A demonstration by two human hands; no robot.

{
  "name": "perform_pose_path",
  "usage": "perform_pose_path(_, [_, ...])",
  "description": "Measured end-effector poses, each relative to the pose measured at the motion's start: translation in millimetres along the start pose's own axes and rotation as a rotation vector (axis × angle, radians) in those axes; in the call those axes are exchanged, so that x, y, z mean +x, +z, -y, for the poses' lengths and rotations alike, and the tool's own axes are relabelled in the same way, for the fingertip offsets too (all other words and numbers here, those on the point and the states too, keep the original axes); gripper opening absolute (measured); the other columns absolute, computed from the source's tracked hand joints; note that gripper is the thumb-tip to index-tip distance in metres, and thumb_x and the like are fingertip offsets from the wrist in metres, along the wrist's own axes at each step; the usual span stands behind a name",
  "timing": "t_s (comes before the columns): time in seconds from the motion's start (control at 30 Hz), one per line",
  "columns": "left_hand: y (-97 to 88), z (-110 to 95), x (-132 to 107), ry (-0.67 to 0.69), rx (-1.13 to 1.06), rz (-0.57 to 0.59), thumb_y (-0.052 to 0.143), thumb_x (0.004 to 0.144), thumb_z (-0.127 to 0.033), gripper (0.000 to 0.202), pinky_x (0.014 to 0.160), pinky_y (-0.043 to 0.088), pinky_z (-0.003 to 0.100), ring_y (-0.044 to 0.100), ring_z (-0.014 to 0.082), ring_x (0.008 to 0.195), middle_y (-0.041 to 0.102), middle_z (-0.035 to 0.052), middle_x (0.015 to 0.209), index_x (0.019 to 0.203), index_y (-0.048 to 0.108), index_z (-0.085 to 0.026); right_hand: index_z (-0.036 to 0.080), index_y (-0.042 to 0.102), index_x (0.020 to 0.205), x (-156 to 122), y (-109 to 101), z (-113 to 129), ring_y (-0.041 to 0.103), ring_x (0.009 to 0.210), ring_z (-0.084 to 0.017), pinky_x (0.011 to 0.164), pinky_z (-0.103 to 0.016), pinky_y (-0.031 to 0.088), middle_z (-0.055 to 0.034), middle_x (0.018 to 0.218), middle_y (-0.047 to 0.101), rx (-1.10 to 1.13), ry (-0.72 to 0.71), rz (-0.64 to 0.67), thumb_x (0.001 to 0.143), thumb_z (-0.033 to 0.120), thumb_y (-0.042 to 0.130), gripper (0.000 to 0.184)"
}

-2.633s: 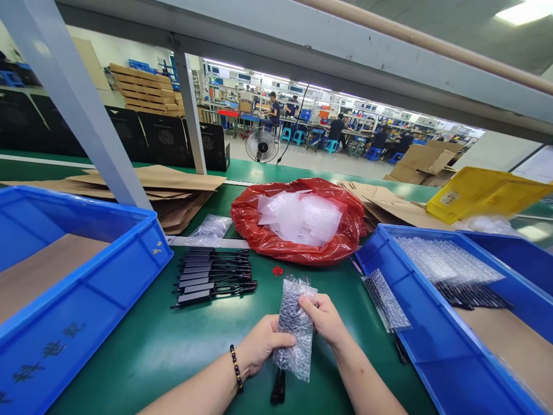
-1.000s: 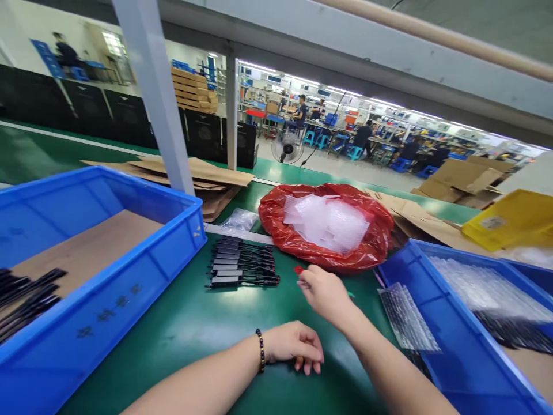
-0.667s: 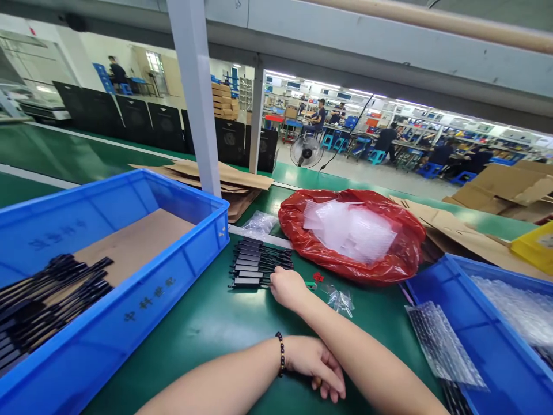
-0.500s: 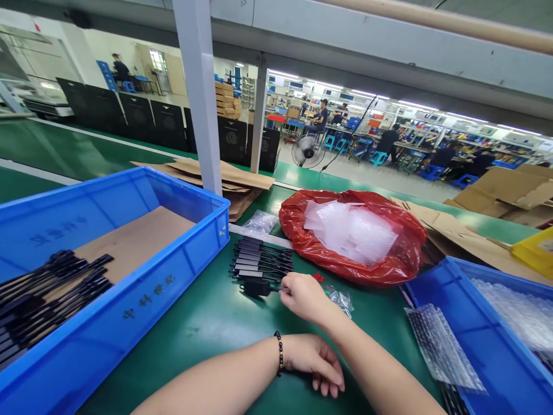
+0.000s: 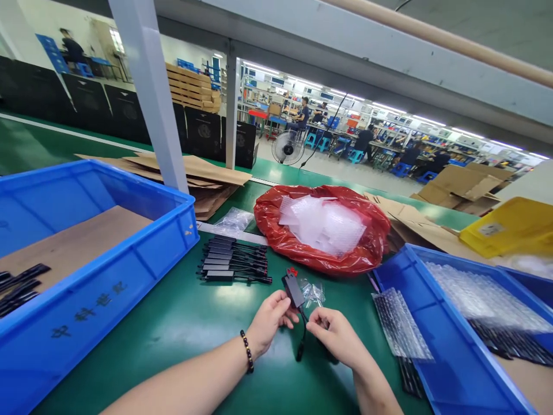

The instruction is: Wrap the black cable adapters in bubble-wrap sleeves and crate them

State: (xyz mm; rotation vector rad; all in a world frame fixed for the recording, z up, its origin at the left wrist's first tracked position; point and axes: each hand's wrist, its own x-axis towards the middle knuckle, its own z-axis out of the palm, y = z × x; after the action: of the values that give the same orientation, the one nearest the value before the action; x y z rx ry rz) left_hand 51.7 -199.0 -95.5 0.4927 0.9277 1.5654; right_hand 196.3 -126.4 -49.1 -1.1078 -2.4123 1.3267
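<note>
A small black box with a short cable, its plug end hanging down, is held above the green table. My left hand, with a beaded bracelet at the wrist, grips the box's lower left edge between thumb and fingers. My right hand is closed, its fingertips pinching at the cable just below the box. To the left, several similar black boxes with cables lie in a row on the table. Just behind the held box are a small clear plastic bag and a little red piece.
A blue bin with black cabled parts stands left. A red bag of bubble-wrap sheets lies behind. On the right are another blue bin, a bubble-wrap pouch and a yellow bin. A metal post rises behind the left bin.
My right hand has brought the black box from the row's near end toward me and to the right. My left hand has risen from the table and taken hold of it. The view has turned right.
</note>
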Motion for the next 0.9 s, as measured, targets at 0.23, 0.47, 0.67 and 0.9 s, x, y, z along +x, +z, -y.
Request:
perform_pose_path(0.23, [0.8,-2.1,2.0,-0.014,0.05,0.004,0.066,0.067,-0.041,0.032,0.051,0.041,0.021,0.055,0.009,0.054,0.062,0.0026,0.07,0.078,0.052,-0.014,0.017,0.05,0.061,3.4,8.9,-4.4,0.04,0.055,-0.009,0.052,-0.02,0.031,0.0046,0.058,0.049,-0.009,-0.031,0.029,0.071,0.022,0.053,0.012])
perform_pose_path(0.47, [0.5,1.7,2.7,-0.045,-0.014,-0.037,0.066,0.067,-0.042,0.037,0.056,0.043,0.025,0.056,0.0113,0.057,0.063,0.0042,0.075,0.089,0.057,-0.013,0.017,0.048,0.06,2.0,19.4,-1.3,0.04,0.055,-0.008,0.051,-0.019,0.03,0.0051,0.057,0.05,-0.048,-0.032,0.043,0.069,0.019,0.056,0.011])
perform_pose_path(0.67, [0.8,-0.8,0.3,-0.253,-0.242,0.009,0.036,0.084,-0.054,0.048,0.053,0.041,0.028,0.053,0.0123,0.05,0.063,0.007,0.078,0.105,0.052,-0.013,0.021,0.043,0.075,-1.8,12.5,4.1,0.047,0.059,-0.011,0.054,-0.022,0.037,0.0032,0.068,0.051,-0.191,-0.138,-0.216,0.078,0.03,0.051,0.013])
perform_pose_path(0.9, [4.9,1.8,-6.3,-0.353,-0.199,0.117,0.036,0.085,-0.051,0.041,0.044,0.026,0.022,0.038,0.0062,0.04,0.059,0.004,0.069,0.092,0.051,-0.014,0.021,0.041,0.068,4.2,14.9,-4.9,0.047,0.053,-0.013,0.051,-0.024,0.036,0.0003,0.061,0.049,-0.456,-0.323,-0.485,0.09,0.023,0.028,0.025])
